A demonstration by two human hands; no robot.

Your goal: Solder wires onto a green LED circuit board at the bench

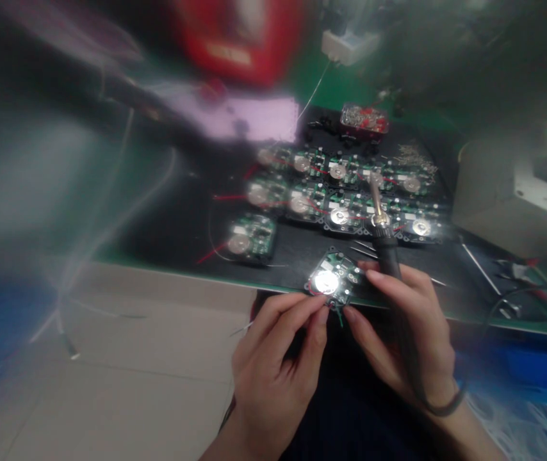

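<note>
While left fingers (297,314) pinch a circuit board (337,271), right fingers (380,282) half-curled around a soldering iron (389,257), dark bench (177,224), tiled floor (182,339)

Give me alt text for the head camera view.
A left hand pinches a green circuit board at the edge of a black worktop, while the right hand, beside it, holds a soldering iron. Beyond sit two rows of similar boards.

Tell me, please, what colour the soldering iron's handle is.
The soldering iron's handle is black; it shows best in the head view, the only one here.
</note>
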